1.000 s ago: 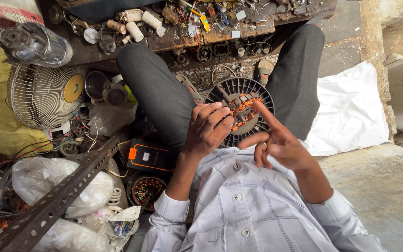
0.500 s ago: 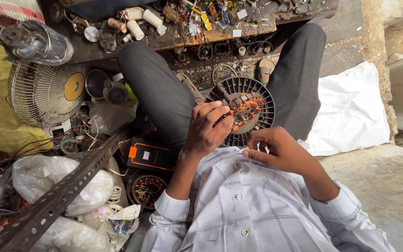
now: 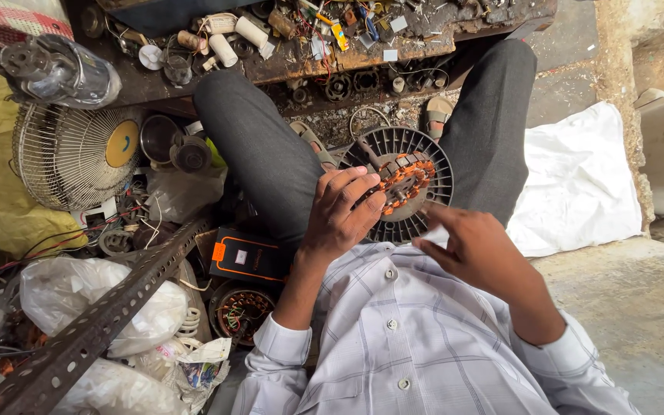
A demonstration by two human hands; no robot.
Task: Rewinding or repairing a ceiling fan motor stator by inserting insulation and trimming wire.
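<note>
At frame centre the left hand (image 3: 341,217) steadies the stator (image 3: 403,183) on the lap, fingers clamped over its copper windings. The right hand (image 3: 476,250) hovers just beside, fingers apart, seemingly empty.

Orange-and-copper windings (image 3: 403,183) on a black ribbed disc (image 3: 424,150), white checked shirt (image 3: 424,346), dark grey trousers (image 3: 263,154).

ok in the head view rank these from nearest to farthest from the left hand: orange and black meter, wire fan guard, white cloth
From the left hand:
1. Orange and black meter, just beside the wrist, low on the left.
2. Wire fan guard, far left by the yellow sheet.
3. White cloth, on the floor at right; only slightly farther.
</note>
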